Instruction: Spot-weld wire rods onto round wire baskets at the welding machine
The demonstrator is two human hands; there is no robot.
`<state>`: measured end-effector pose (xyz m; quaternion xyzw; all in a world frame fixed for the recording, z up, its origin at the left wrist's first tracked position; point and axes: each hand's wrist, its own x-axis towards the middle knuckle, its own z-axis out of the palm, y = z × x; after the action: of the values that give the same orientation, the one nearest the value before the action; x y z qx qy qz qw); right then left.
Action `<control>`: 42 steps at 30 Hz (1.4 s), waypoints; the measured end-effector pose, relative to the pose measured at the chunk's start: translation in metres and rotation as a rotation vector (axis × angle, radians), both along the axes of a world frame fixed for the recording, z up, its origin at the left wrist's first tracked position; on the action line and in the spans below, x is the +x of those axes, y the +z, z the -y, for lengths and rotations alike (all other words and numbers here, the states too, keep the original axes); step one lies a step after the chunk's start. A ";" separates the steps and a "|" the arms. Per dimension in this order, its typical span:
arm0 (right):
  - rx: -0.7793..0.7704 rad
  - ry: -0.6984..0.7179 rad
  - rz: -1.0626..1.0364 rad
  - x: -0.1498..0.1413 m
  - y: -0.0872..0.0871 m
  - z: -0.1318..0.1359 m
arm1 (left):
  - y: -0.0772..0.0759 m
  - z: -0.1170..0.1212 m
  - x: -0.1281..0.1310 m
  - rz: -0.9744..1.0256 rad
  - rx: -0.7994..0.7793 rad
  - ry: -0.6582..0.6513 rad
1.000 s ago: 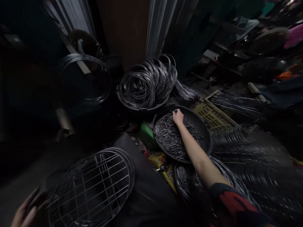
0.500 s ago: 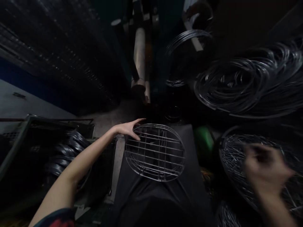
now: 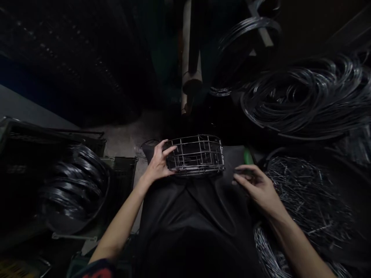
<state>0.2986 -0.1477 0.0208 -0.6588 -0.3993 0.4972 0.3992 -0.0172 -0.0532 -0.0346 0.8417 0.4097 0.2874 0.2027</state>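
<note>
A round wire basket [image 3: 199, 169] stands tipped on its edge over the dark cloth on my lap, its side wires facing me. My left hand [image 3: 159, 162] grips its left end, thumb at the lower rim and fingers over the upper wires. Just right of the basket, apart from it, is my right hand [image 3: 256, 185]. Its thumb and fingers are pinched together; whatever lies between them is too small and dark to make out. Close behind that hand sits a wide tub of short metal wire pieces [image 3: 304, 193].
Large wire coils [image 3: 313, 96] lie at the upper right. A machine's pale cylindrical bar [image 3: 191, 79] juts toward me above the basket. At left, a crate [image 3: 8, 127] stands near bundled wire rings [image 3: 78, 181]. A green object [image 3: 248, 156] is beyond my right hand.
My left hand has tipped the basket from lying face-up to standing on its edge. My right hand has come from the tub of wire pieces to beside the basket, its fingers pinched.
</note>
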 end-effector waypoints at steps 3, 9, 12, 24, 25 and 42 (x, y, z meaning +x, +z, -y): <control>-0.057 0.417 0.054 -0.031 0.032 -0.037 | 0.005 0.000 0.001 -0.013 -0.037 -0.014; 0.390 0.714 0.777 -0.072 0.029 -0.076 | 0.013 0.008 0.014 -0.092 -0.112 0.101; 0.495 0.864 1.119 -0.080 0.019 -0.066 | 0.011 0.011 0.017 -0.057 -0.086 0.157; 0.934 0.688 1.238 -0.069 0.010 -0.072 | 0.036 -0.011 0.012 -0.009 0.126 0.147; 0.951 0.679 1.233 -0.068 0.011 -0.078 | 0.038 -0.016 0.013 -0.006 0.139 0.145; 1.070 0.689 1.178 -0.062 0.009 -0.136 | 0.034 -0.062 0.018 0.031 0.150 0.172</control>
<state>0.2371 -0.0115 0.0302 -0.3751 -0.8986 -0.0862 0.2109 0.0013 0.0087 -0.0001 0.8118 0.4543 0.3466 0.1199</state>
